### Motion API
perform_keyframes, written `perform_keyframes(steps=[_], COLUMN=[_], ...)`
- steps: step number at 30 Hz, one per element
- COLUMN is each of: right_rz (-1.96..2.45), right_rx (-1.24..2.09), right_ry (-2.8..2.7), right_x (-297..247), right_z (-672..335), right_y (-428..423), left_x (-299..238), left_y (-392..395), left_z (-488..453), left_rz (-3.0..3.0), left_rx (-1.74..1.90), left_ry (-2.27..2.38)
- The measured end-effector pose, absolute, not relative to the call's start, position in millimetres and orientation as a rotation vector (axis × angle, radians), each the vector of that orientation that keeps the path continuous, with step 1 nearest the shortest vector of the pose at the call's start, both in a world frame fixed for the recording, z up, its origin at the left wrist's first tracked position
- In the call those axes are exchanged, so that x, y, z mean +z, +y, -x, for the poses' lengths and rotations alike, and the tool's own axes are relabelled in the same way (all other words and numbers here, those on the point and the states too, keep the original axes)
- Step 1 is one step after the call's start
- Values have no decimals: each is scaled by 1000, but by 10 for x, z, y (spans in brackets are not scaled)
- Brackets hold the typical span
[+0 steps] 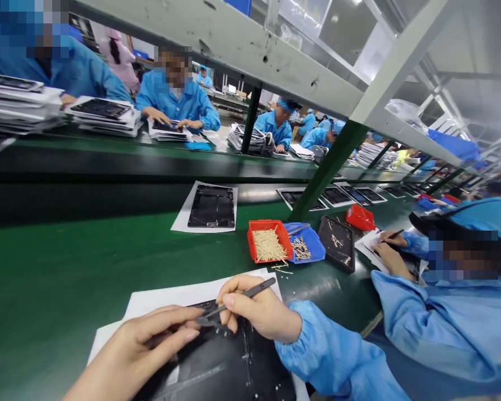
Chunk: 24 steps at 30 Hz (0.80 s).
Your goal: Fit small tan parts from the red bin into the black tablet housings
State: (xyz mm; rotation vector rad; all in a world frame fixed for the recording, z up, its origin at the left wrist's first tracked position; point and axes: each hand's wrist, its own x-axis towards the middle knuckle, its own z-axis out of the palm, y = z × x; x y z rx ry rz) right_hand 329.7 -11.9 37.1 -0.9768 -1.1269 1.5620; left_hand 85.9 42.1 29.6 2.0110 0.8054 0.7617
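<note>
1. Right hand [261, 312]: fingers [237, 287] closed on dark tweezers [250, 293], tips angled down toward the panel.
2. Left hand [129, 351]: fingers [179, 328] curled, almost closed, right by the tweezer tips. Cannot tell if they pinch something small or only touch the panel.
3. Panel [237, 367]: black tablet back shell, lying flat on white paper [171, 298], near edge of green surface [67, 267], partly under both hands.
4. Handling: panel looks thin, light and stiff, probably slick and easy to scratch. Best held by its outer edges.
5. Beyond the paper: red tray [269, 240] of small pale pins, just beside blue tray [307, 248] with more pins. A few loose pins [281, 270] lie on the surface.
6. Farther along: second panel [211, 206] on paper. To the right, a co-worker's hand [390, 238] holds a pen over paper [369, 245].
</note>
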Motion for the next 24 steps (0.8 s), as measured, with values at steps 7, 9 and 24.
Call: perform_keyframes(steps=[7, 9, 24], right_rz=[1018, 1033, 1045], right_rx=[1695, 1599, 1118], right_ry=[-1364, -1507, -1891], right_x=[453, 549, 338], right_z=[-3207, -3223, -2952], right_y=[-244, -199, 418], left_x=[190, 105, -84], left_y=[63, 27, 76], left_z=[-810, -711, -413], left_rz=[-1608, -1727, -3212], left_rx=[534, 653, 773], left_ry=[846, 899, 1085])
